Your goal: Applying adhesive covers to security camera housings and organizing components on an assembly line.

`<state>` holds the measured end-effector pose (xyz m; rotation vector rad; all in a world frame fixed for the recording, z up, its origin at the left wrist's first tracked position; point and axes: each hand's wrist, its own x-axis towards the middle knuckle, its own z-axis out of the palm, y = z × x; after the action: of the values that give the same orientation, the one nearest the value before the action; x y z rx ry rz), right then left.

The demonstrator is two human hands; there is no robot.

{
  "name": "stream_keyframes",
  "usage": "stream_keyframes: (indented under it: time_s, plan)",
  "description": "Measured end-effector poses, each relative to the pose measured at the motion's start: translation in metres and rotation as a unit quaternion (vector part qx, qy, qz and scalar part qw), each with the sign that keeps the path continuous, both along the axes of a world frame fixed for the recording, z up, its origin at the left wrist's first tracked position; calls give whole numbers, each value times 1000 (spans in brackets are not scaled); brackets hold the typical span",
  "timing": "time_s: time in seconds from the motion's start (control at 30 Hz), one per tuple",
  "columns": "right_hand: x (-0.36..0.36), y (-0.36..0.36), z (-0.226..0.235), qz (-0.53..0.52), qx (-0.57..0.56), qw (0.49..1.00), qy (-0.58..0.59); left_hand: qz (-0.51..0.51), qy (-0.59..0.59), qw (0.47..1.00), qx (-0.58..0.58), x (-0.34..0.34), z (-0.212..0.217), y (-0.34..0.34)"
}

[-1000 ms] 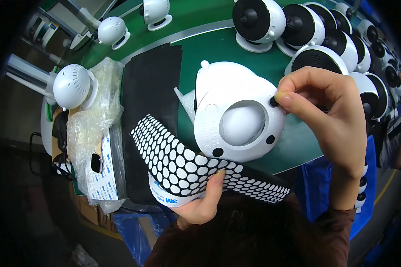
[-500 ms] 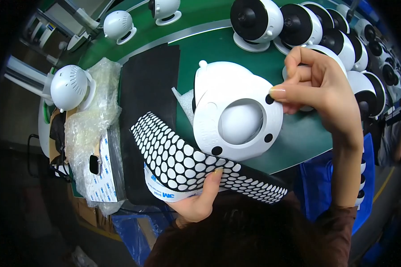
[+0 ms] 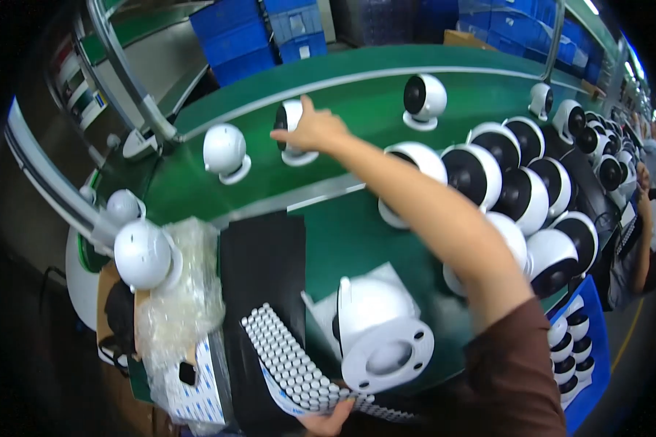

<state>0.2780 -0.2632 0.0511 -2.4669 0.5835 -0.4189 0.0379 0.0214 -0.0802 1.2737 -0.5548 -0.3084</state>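
Note:
My left hand (image 3: pixel 329 421) grips a bent sheet of round adhesive pads (image 3: pixel 291 360), thumb on top, at the near edge of the table. Just right of that sheet, a white ball-shaped camera (image 3: pixel 375 306) lies tipped over, its ring base facing me with black round pads on it. My right arm stretches far across the table. At its end, my right hand (image 3: pixel 315 130) is spread, thumb and index finger apart, around a white camera with a black front (image 3: pixel 287 115) standing on the green conveyor. Whether the fingers press on it is hard to see.
Many black-fronted white cameras (image 3: pixel 465 175) crowd the right of the table. Others stand on the green conveyor (image 3: pixel 357 102). A black foam sheet (image 3: pixel 262 255) and clear plastic wrap (image 3: pixel 189 291) lie to the left. A blue bin (image 3: pixel 594 349) holds more cameras at right.
My right hand has left the tipped camera's base and reached forward to a camera on the conveyor. The view has tilted up. My left hand still holds the pad sheet.

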Motion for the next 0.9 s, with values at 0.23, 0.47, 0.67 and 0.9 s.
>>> stream_keyframes:
  time_s: [0.23,0.47,0.67,0.9]
  plan:
    - [60,-1,-15,-83,166,982,-28,72,-260,953,137,49,0,40]
    - [-52,-24,103,183,373,895,-164,-14,-454,855,249,80,-3,81]
    - [-383,-109,105,-82,235,925,-287,-98,-661,715,205,100,-9,71]
    - [-767,-13,22,-531,40,791,-301,89,-618,779,62,-116,55,-111]
